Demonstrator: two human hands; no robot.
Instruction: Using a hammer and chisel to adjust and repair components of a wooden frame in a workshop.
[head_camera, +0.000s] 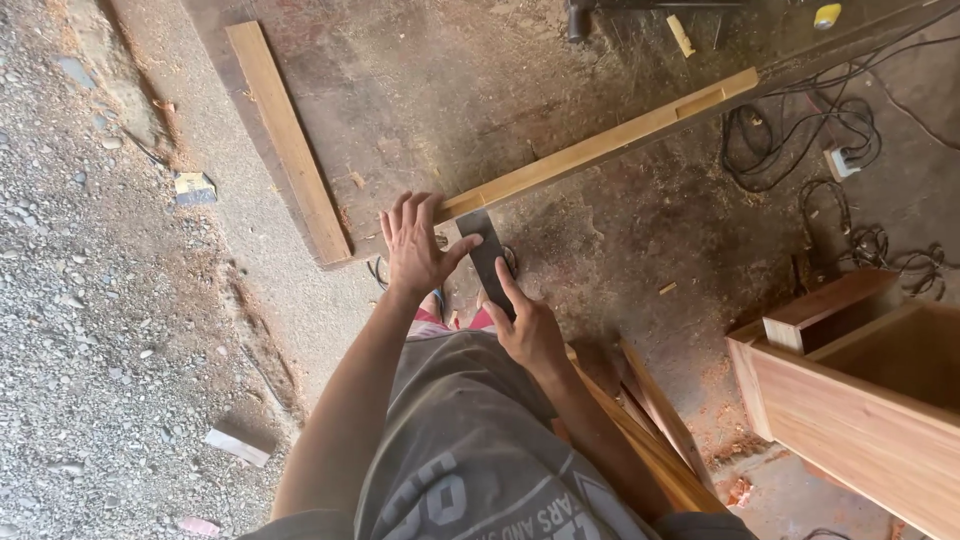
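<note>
A long pale wooden beam (610, 142) with a rectangular slot cut near its far end lies across a dark worn workbench (430, 90). My left hand (415, 245) rests flat with fingers spread at the beam's near end. My right hand (525, 325) grips a flat dark metal blade (484, 250), like the arm of a square, held against the near end of the beam between both hands.
A second plank (288, 140) lies along the bench's left edge. A wooden box frame (860, 380) stands at right, with timber offcuts (650, 430) beside my leg. Tangled cables (800, 130) and a socket (842, 162) lie on the sawdust floor. Gravel ground is at left.
</note>
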